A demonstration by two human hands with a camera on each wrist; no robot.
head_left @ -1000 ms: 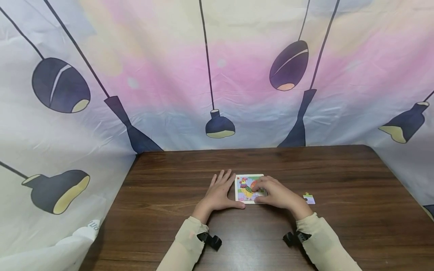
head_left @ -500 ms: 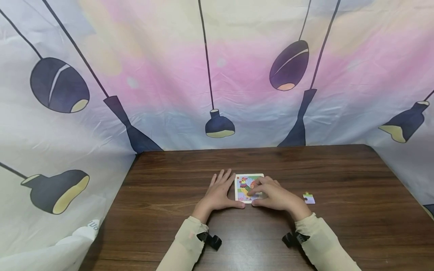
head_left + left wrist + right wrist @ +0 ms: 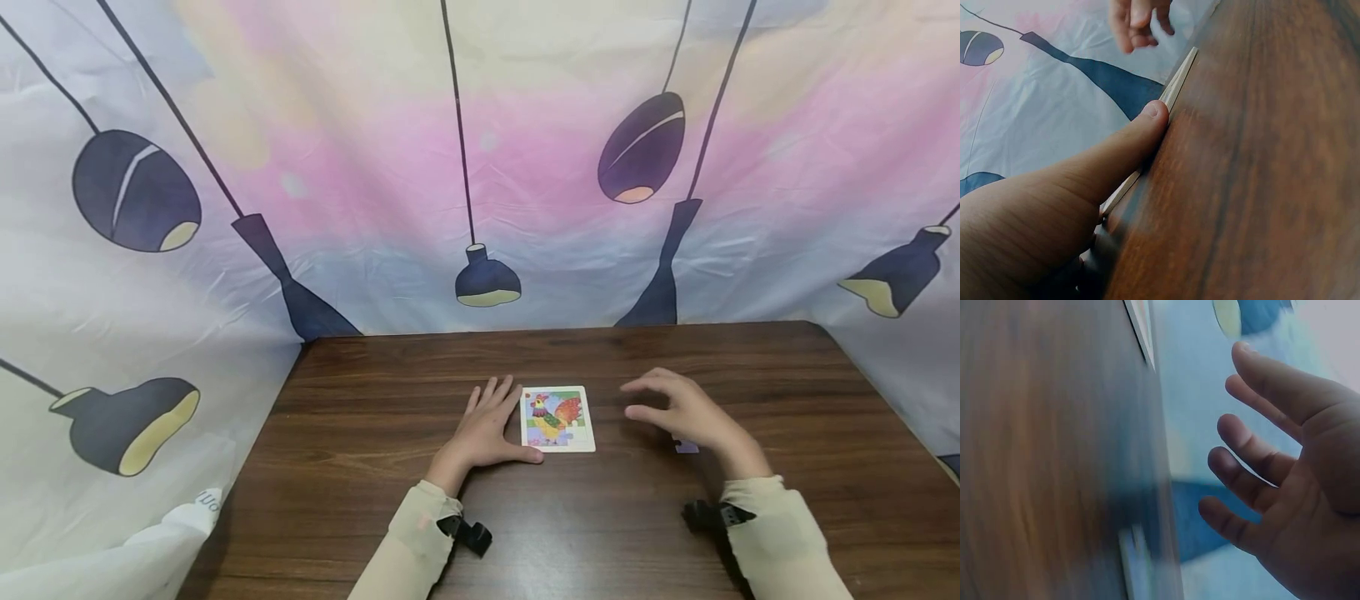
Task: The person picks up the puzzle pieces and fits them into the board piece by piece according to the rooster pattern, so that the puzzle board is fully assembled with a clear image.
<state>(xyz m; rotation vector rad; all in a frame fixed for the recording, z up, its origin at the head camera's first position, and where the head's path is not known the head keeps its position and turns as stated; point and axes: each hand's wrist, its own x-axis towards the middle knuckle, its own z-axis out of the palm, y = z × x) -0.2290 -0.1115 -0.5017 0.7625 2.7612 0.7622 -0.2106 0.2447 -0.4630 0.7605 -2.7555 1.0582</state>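
A square jigsaw puzzle (image 3: 555, 419) with a white border and a rooster picture lies flat on the table. Bare white shows at its lower right corner. My left hand (image 3: 483, 429) rests beside its left edge, fingers spread straight, and in the left wrist view the thumb (image 3: 1138, 134) lies against the near edge of the puzzle (image 3: 1179, 81). To the right, my right hand (image 3: 693, 412) is above the table with parted, slightly bent fingers, holding nothing. Under it lies a loose puzzle piece (image 3: 686, 447), partly hidden by the hand; it looks blurred in the right wrist view.
The dark wooden table (image 3: 390, 400) reaches back to a hanging cloth (image 3: 375, 167) printed with lamps. This cloth also hangs along the left and right sides. Black wrist cameras are strapped over both sleeves.
My right hand has left the puzzle and moved right, over the loose piece, its fingers now apart. The puzzle's right side has come into view. My left hand has stayed in place.
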